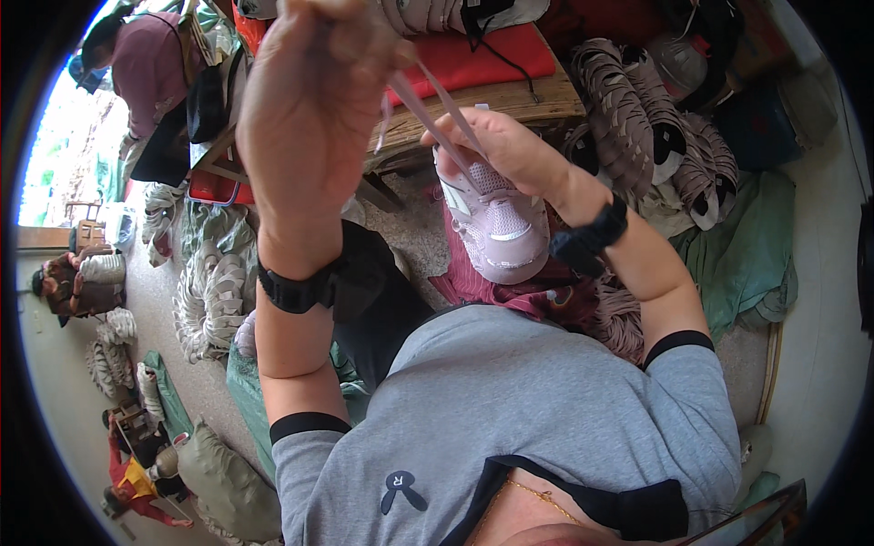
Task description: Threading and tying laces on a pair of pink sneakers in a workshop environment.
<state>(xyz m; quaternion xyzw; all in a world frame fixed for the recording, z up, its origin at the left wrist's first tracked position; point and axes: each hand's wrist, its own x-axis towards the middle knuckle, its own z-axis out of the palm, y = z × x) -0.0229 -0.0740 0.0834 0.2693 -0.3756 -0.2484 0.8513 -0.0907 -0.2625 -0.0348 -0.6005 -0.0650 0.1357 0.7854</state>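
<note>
Your raised left hand is closed on a pale pink lace pulled taut from the light, soft pink sneaker just below your right hand, which pinches the limp, probably slippery lace best gripped near its end.

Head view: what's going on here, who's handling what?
A person in a grey shirt is lacing a pale pink shoe that rests on their lap. The left hand is raised, pulling the pink lace taut upward. The right hand grips the shoe's top by the eyelets. Stacks of shoe uppers lie to the right, and more bundles sit on the floor at left. Another person works at the upper left.
</note>
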